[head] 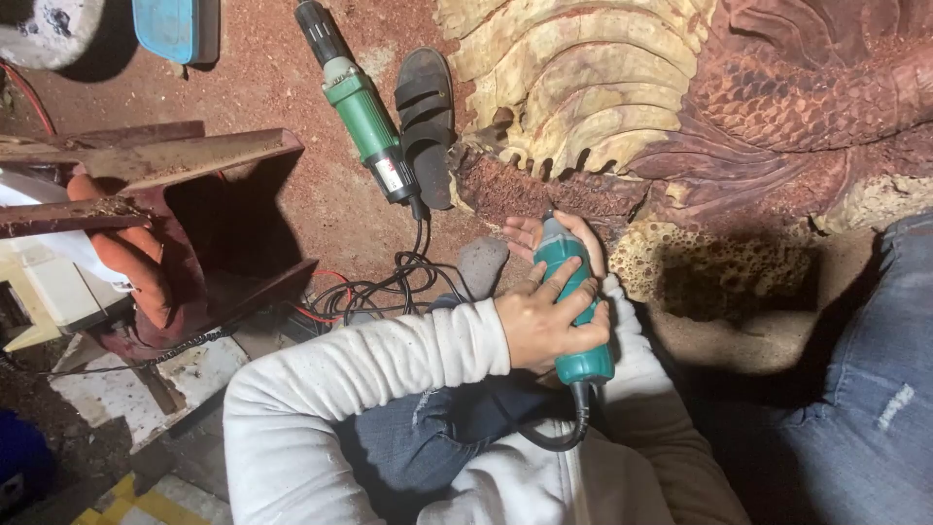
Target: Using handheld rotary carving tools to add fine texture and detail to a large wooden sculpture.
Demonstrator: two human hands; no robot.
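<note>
Left hand point(544, 321) wraps over the teal grinder point(575, 311), fingers curled tight around its body. Right hand point(544, 233) sits underneath near the tool's nose, fingers folded up around it, mostly hidden. The grinder points up at the wood carving point(680, 107), its tip right at the dark, rough lower edge. A black cord point(554, 437) loops from the tool's tail across the lap. Out to the left, on the red dirt floor point(292, 87), a second, green power tool point(364, 112) lies beside a black sandal point(428, 117), with a tangle of cables point(379, 287) below them.
</note>
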